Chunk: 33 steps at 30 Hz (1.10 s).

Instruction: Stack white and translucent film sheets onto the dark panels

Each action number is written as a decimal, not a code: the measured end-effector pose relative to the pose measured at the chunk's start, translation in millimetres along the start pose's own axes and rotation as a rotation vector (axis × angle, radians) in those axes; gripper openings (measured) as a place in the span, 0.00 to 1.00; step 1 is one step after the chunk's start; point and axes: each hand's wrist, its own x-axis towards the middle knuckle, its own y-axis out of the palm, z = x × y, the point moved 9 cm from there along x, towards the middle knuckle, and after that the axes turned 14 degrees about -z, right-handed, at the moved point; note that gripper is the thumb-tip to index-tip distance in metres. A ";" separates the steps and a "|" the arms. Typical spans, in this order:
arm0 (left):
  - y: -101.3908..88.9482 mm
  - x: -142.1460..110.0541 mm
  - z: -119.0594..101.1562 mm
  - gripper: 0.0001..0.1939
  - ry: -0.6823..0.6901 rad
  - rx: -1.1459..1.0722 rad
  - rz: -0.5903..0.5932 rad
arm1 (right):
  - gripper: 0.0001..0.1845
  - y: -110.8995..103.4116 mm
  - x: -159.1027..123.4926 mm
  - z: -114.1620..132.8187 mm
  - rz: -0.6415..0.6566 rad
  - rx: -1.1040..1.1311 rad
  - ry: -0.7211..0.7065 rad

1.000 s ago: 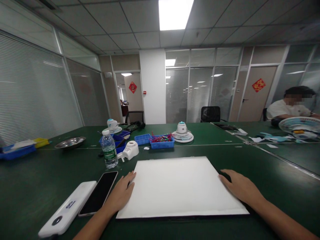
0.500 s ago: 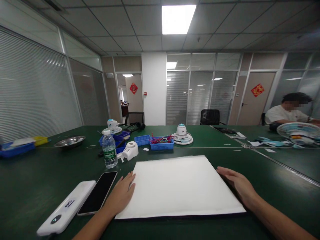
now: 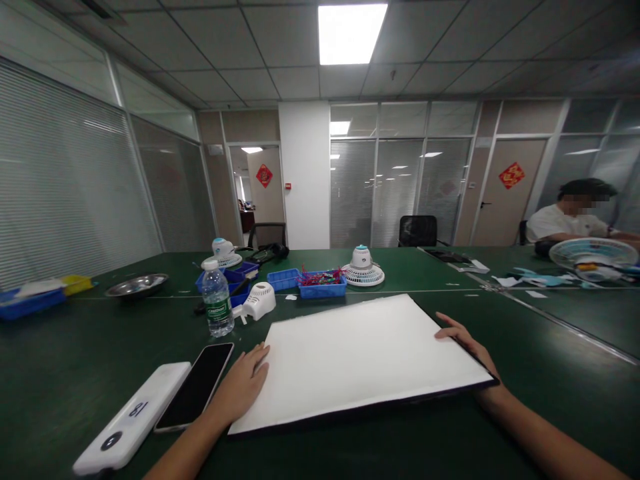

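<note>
A large white board (image 3: 360,357) with a black underside lies in front of me on the green table (image 3: 75,347). Its right side is lifted off the table. My right hand (image 3: 465,343) grips that right edge, thumb on top, fingers hidden under the board. My left hand (image 3: 240,387) lies flat with fingers stretched out against the board's left edge, near the bottom left corner.
Left of my left hand lie a black phone (image 3: 196,387) and a white power bank (image 3: 133,420). Behind stand a water bottle (image 3: 218,299), a white fan part (image 3: 257,300), blue trays (image 3: 321,283), small fans (image 3: 364,265), a metal dish (image 3: 136,285). A person (image 3: 565,217) sits far right.
My right hand went from lying flat beside the board to gripping its right edge and raising it. The left hand stayed at the left edge.
</note>
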 end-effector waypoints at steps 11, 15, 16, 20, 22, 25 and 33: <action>-18.6 1.8 -1.5 0.33 0.046 -0.271 -0.006 | 0.24 -5.8 -0.8 -12.2 -0.068 0.078 0.088; -26.9 -10.0 -17.4 0.30 0.149 -0.236 -0.049 | 0.24 -7.1 1.5 -17.0 -0.096 0.039 0.080; -28.0 -11.2 -20.5 0.28 0.177 -0.191 -0.057 | 0.24 -8.0 1.9 -17.5 -0.109 0.027 0.075; -28.6 -9.1 -24.9 0.26 0.212 -0.047 -0.070 | 0.23 -23.2 1.3 -5.5 -0.247 -0.065 -0.014; -29.2 -7.0 -25.2 0.26 0.199 -0.023 -0.080 | 0.32 -39.6 -3.6 13.7 -0.389 -0.118 -0.104; -30.0 -6.2 -27.2 0.26 0.190 0.009 -0.091 | 0.43 -52.5 -23.1 66.7 -0.541 -0.246 -0.412; -29.7 -11.8 -35.4 0.25 0.234 0.030 -0.081 | 0.26 49.6 -102.8 139.4 0.086 -0.479 -1.178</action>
